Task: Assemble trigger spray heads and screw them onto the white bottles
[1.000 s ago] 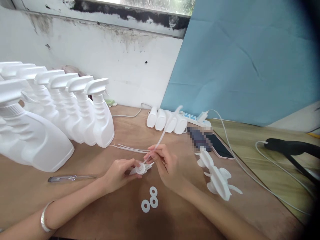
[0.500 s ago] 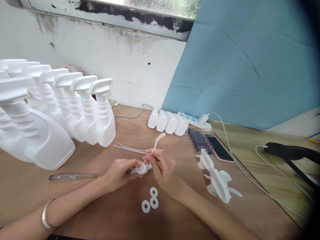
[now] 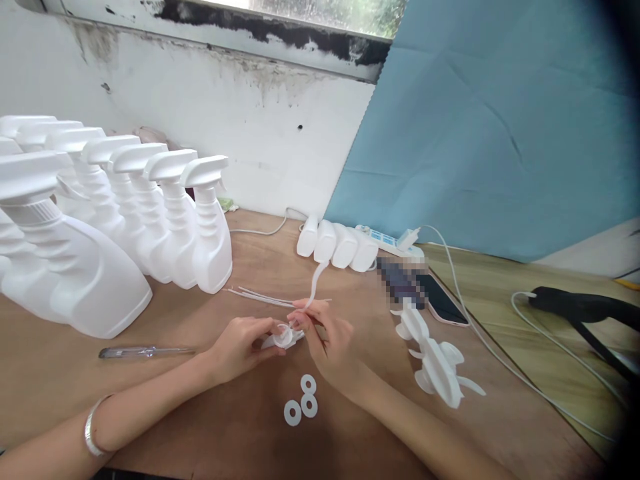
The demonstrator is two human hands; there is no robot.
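Observation:
My left hand (image 3: 243, 347) is closed around a white trigger spray head (image 3: 283, 338), its round collar facing up, low over the table. Pinched in the fingers of my right hand (image 3: 327, 337) is a curved white plastic tube (image 3: 315, 283). It rises away from the fingers, while its lower end meets the collar of the spray head; how far in it sits is hidden by my fingertips. Just beyond my hands lie several thin straight tubes (image 3: 265, 297). Three flat white ring washers (image 3: 309, 405) rest on the tabletop nearer to me.
Several white spray bottles (image 3: 213, 250) stand in rows at the left. A clear-handled screwdriver (image 3: 145, 352) lies by my left forearm. More spray heads (image 3: 440, 370) lie at the right, near a phone (image 3: 443, 300). White capsule-like containers (image 3: 344, 245) and a power strip (image 3: 390, 241) are farther back.
The tube in my right hand has tipped a little more upright, its free end shifting slightly up and left. Both hands stay at the spray head.

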